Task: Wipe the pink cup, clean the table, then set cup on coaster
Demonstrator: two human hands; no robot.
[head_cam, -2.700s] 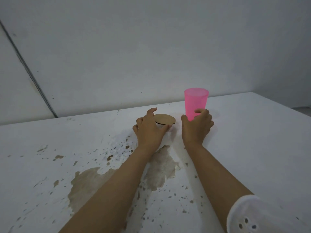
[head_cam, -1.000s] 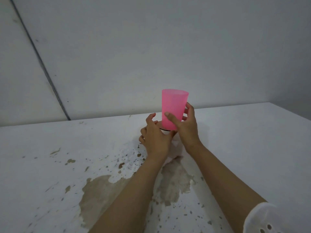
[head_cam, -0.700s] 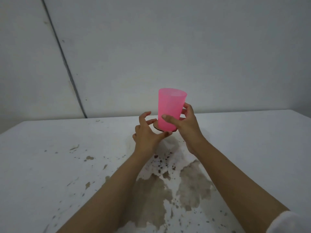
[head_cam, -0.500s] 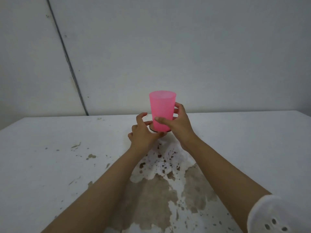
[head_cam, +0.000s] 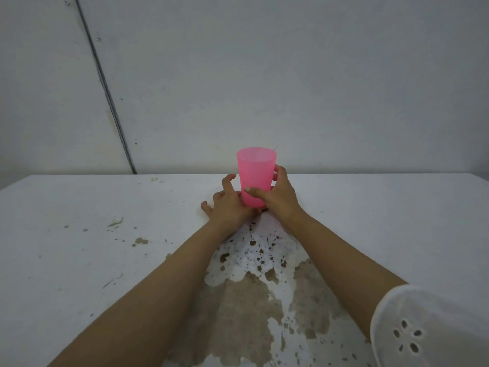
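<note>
Both hands at pink cup (head_cam: 256, 176); right hand (head_cam: 275, 200) grip wraps lower half.

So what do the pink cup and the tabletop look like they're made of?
Pink cup: likely plastic, matte and slightly translucent, since its rim glows lighter.
Tabletop: a white painted or coated surface. The coating has flaked off near the person, baring a dull brown layer, perhaps wood or board.

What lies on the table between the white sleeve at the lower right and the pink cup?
In the head view, the right forearm spans that stretch from sleeve to cup. Beneath it the table shows brown patches of worn paint, nothing else.
</note>
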